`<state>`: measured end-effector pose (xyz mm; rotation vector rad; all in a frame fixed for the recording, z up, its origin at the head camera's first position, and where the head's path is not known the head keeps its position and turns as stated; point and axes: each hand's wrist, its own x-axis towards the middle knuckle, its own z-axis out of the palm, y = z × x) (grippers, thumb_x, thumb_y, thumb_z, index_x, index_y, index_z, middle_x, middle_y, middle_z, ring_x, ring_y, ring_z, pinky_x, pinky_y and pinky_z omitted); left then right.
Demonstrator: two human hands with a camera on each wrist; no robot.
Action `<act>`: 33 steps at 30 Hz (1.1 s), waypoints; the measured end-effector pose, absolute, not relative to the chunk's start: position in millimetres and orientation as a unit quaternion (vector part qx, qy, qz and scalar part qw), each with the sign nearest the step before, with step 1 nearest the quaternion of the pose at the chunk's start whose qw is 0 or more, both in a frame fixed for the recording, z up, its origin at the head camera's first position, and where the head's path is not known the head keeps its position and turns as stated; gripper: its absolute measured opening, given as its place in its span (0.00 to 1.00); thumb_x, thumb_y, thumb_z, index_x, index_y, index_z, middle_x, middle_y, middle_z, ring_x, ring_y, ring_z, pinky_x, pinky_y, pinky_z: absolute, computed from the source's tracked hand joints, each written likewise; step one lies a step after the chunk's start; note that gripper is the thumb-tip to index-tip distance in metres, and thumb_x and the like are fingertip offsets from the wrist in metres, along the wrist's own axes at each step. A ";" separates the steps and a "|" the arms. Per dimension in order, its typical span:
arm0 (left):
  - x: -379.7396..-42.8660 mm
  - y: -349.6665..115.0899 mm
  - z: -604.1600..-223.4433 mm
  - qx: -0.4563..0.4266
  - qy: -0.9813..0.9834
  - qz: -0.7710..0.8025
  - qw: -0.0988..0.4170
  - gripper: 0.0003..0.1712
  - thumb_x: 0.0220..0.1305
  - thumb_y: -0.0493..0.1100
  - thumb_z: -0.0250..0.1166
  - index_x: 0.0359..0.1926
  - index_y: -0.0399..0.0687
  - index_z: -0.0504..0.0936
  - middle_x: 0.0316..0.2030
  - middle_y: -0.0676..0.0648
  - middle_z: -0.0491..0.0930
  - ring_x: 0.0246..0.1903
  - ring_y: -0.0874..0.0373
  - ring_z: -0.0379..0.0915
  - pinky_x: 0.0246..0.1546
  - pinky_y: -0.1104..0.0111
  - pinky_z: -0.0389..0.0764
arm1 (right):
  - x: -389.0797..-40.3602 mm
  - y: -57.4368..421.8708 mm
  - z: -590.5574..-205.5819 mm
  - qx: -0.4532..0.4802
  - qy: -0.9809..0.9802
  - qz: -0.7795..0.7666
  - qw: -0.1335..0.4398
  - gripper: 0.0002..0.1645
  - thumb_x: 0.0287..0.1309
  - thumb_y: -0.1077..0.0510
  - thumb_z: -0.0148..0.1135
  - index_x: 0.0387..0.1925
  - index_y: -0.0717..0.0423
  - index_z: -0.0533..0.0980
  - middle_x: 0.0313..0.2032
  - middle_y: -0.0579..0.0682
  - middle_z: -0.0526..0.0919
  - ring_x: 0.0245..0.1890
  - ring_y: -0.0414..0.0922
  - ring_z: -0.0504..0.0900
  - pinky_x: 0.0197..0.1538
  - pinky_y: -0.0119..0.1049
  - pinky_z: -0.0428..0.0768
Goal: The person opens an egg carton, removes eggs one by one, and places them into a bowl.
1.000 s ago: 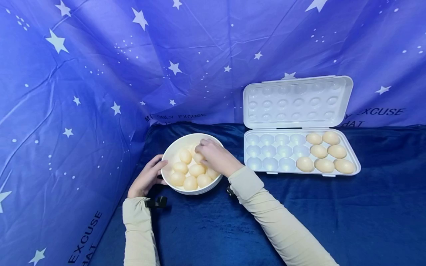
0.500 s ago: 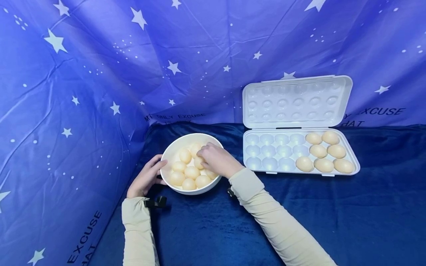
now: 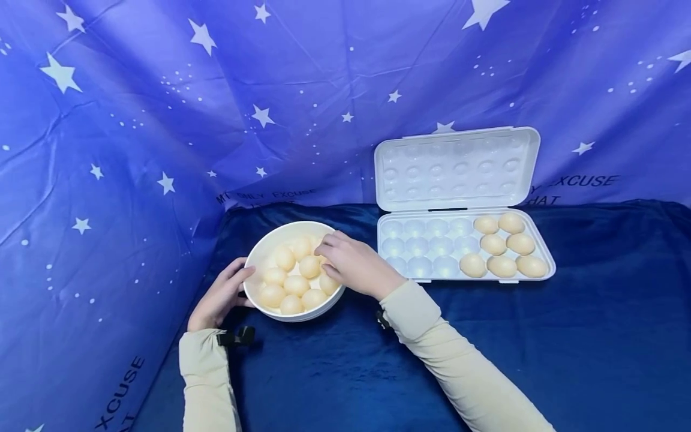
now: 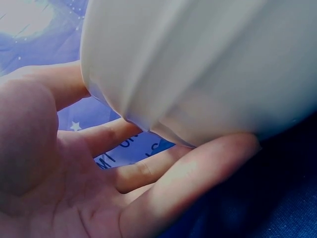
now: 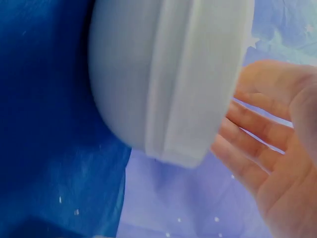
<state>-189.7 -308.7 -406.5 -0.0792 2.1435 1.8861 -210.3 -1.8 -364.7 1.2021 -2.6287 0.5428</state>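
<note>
A white bowl point(image 3: 258, 255) holding several pale eggs point(image 3: 296, 285) stands on the dark blue cloth. My left hand point(image 3: 218, 294) grips its left side, thumb at the rim and fingers below; the left wrist view shows the fingers point(image 4: 198, 173) against the ribbed underside. Across the bowl's right rim reaches my right hand point(image 3: 353, 261), thumb and fingers bent down among the eggs, right by an egg point(image 3: 329, 284). In the right wrist view the bowl wall hides those fingertips, so I cannot tell whether they pinch an egg.
To the right, a white egg box point(image 3: 399, 279) stands open, its lid point(image 3: 459, 171) leaning back against the starry blue curtain point(image 3: 302, 72). Several eggs point(image 3: 502, 266) fill its right-hand hollows. The left curtain wall comes close to my left arm.
My right hand has drawn back rightward from the bowl's middle to its right rim, uncovering eggs there. The whole head view has shifted, with things now further left. My left hand keeps its grip.
</note>
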 end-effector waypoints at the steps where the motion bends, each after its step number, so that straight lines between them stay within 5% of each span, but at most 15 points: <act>1: -188.7 -309.8 -406.2 -0.027 0.743 0.654 0.143 0.20 0.77 0.46 0.51 0.61 0.39 0.63 0.41 0.52 0.79 0.35 0.59 0.83 0.31 0.57 0.87 | -208.4 1.2 -364.1 0.409 -0.887 0.183 0.108 0.13 0.64 0.60 0.61 0.49 0.58 0.81 0.46 0.51 0.81 0.50 0.47 0.77 0.54 0.39 0.80; 11: -188.6 -310.8 -404.8 -0.021 0.741 0.655 0.145 0.22 0.77 0.47 0.50 0.62 0.38 0.61 0.39 0.53 0.80 0.36 0.60 0.83 0.32 0.57 0.86 | -195.4 56.0 -362.3 0.395 -0.881 0.191 0.179 0.12 0.61 0.62 0.65 0.47 0.59 0.81 0.44 0.51 0.81 0.47 0.48 0.78 0.49 0.41 0.82; 22: -188.3 -308.8 -407.8 -0.018 0.744 0.652 0.145 0.24 0.77 0.48 0.51 0.63 0.37 0.61 0.40 0.52 0.80 0.35 0.60 0.83 0.31 0.57 0.87 | -182.2 118.1 -357.0 0.302 -0.924 0.195 0.127 0.16 0.62 0.59 0.65 0.50 0.61 0.80 0.48 0.56 0.82 0.52 0.53 0.78 0.52 0.50 0.80; 33: -188.2 -311.4 -408.7 -0.022 0.745 0.651 0.143 0.15 0.77 0.47 0.50 0.58 0.46 0.66 0.40 0.54 0.80 0.35 0.60 0.83 0.31 0.58 0.86 | -183.9 171.7 -356.3 0.227 -0.950 0.208 0.052 0.18 0.58 0.58 0.69 0.48 0.64 0.80 0.47 0.61 0.83 0.52 0.59 0.79 0.54 0.56 0.77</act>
